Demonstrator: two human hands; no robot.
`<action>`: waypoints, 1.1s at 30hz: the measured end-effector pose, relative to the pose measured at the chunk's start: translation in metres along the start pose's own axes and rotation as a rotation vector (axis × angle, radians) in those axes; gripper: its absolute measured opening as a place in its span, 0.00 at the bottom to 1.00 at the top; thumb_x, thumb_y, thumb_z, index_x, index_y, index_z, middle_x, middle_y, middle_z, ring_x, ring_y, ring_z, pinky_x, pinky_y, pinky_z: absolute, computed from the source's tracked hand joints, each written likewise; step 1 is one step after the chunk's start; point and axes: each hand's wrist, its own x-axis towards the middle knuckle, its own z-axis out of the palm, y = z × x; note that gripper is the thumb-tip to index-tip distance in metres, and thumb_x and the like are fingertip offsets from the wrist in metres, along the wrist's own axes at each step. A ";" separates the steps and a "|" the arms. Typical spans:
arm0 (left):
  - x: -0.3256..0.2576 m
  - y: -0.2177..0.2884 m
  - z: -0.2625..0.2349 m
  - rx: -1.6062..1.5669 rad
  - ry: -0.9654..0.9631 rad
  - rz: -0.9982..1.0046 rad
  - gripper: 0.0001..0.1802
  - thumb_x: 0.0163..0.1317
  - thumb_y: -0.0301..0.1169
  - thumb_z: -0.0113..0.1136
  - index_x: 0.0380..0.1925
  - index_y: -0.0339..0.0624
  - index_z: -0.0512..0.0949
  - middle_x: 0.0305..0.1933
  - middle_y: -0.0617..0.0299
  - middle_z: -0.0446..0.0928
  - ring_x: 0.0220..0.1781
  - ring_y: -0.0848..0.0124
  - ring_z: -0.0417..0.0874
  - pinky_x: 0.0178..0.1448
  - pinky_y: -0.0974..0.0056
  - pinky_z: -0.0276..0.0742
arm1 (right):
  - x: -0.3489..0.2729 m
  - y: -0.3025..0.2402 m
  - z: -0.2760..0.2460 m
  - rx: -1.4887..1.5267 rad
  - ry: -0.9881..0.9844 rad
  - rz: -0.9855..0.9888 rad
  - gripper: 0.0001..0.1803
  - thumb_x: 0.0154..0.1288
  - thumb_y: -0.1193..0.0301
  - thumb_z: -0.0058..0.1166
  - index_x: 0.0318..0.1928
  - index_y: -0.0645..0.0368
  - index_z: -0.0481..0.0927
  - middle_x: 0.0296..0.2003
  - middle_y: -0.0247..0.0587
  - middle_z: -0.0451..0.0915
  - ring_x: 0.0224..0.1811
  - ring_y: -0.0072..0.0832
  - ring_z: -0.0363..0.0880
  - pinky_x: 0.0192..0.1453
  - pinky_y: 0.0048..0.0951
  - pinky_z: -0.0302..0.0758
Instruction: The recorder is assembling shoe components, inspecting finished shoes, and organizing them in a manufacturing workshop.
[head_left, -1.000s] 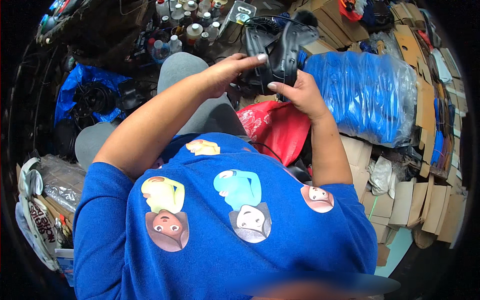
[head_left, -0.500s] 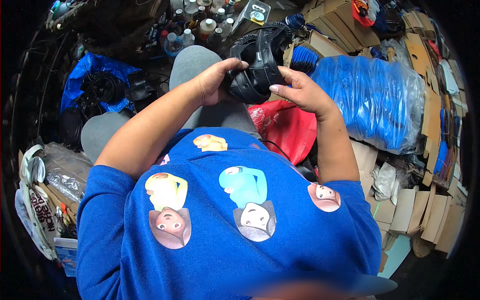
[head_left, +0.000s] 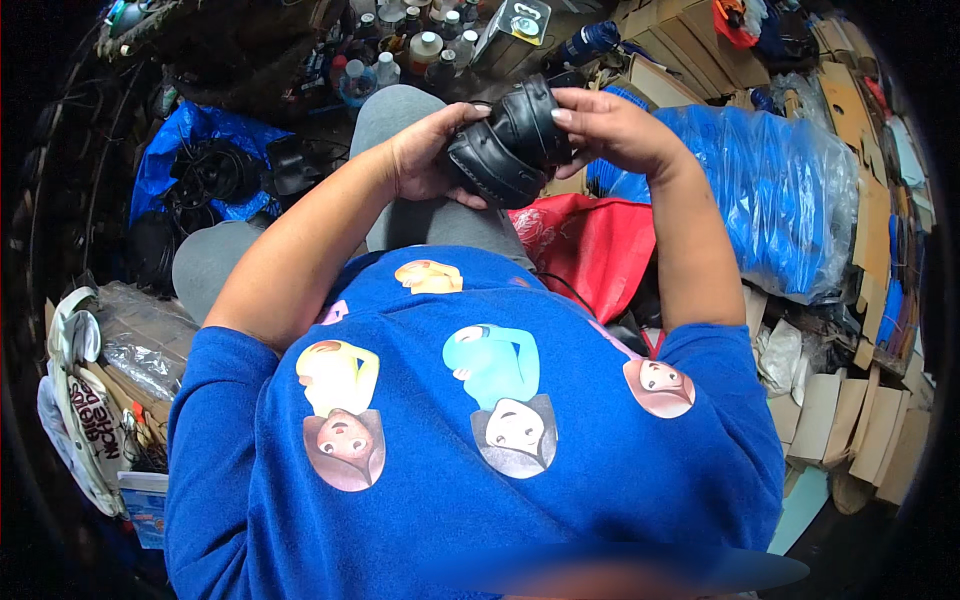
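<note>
In front of my knees I hold a bundle of black, stitched, leather-like strap pieces (head_left: 508,145) that look like sandal or shoe uppers. Their curved bands lie against one another, with seams along the edges. My left hand (head_left: 436,155) grips the left side, its thumb on top and its fingertips showing below. At the upper right, my right hand (head_left: 612,132) pinches the edge of a band, its fingers bent around it. The inner side of the pieces is hidden. Below them, a red bag (head_left: 590,250) lies beside my leg.
A clear-wrapped blue bundle (head_left: 765,195) lies to the right, next to cardboard pieces (head_left: 850,420). Several bottles (head_left: 425,50) stand at the back. To the left, dark strap pieces (head_left: 215,170) rest on a blue plastic bag (head_left: 160,160). A white printed bag (head_left: 85,400) is at lower left.
The black pieces have been turned and pressed more compactly together; the band that stood up is now lower. My right hand has moved up to their upper right edge.
</note>
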 end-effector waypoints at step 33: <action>-0.038 0.008 -0.007 -0.124 0.094 0.092 0.48 0.50 0.71 0.40 0.58 0.43 0.66 0.55 0.48 0.71 0.57 0.54 0.72 0.53 0.43 0.70 | 0.048 -0.028 0.012 -0.464 -0.184 -0.162 0.28 0.66 0.56 0.46 0.60 0.62 0.65 0.44 0.35 0.77 0.46 0.19 0.74 0.51 0.22 0.71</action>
